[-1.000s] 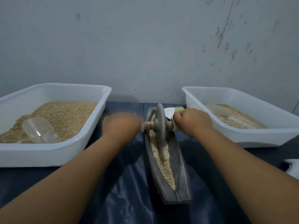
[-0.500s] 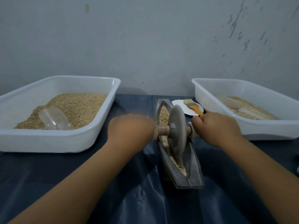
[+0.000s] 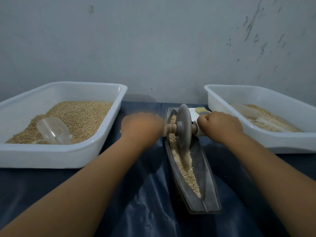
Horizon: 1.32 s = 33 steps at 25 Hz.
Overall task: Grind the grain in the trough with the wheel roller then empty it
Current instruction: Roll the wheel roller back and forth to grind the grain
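Between our clenched fingers, left hand (image 3: 142, 128) and right hand (image 3: 219, 124) gripping the axle ends, the wheel roller (image 3: 183, 127) has rolled back toward the far end of the trough (image 3: 207, 177), its grain (image 3: 185, 165) still coarse, grinding unfinished.

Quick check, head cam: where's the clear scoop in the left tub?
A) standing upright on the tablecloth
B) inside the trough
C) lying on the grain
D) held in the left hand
C: the clear scoop lies on its side on the grain in the left tub, while the left hand grips the wheel roller handle.
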Each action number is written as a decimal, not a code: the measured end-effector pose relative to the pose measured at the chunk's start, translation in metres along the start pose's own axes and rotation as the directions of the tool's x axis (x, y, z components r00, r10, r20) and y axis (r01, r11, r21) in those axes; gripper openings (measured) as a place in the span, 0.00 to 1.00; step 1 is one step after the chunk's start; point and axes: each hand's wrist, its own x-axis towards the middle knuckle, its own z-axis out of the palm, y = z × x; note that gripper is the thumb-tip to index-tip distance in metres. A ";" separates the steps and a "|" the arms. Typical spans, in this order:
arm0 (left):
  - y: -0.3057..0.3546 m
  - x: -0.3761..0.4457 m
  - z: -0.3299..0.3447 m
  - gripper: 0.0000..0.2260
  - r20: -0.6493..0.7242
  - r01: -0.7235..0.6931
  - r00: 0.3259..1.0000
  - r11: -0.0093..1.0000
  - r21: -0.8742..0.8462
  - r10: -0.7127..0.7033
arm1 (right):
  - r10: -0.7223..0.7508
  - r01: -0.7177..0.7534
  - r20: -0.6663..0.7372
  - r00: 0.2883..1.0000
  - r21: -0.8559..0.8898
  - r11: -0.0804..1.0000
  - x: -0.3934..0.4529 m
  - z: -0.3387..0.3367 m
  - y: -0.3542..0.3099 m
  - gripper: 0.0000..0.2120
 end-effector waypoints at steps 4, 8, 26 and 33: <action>0.006 -0.022 0.002 0.21 -0.021 -0.025 0.999 1.000 0.008 0.025 | -0.102 0.112 0.063 0.993 -0.168 0.979 -0.018 -0.004 0.007 0.18; 0.003 -0.003 0.001 0.19 -0.051 0.014 0.999 1.000 0.022 -0.013 | -0.021 0.022 0.034 0.999 -0.040 0.999 -0.001 -0.004 -0.001 0.19; -0.002 0.014 0.000 0.21 0.011 0.020 1.000 0.998 0.063 -0.021 | 0.027 -0.027 -0.069 0.997 -0.003 1.000 0.013 0.001 -0.011 0.18; 0.011 -0.016 0.005 0.13 -0.130 0.097 0.985 0.991 -0.096 -0.110 | -0.091 0.093 0.024 0.996 -0.083 0.992 -0.022 0.005 0.018 0.21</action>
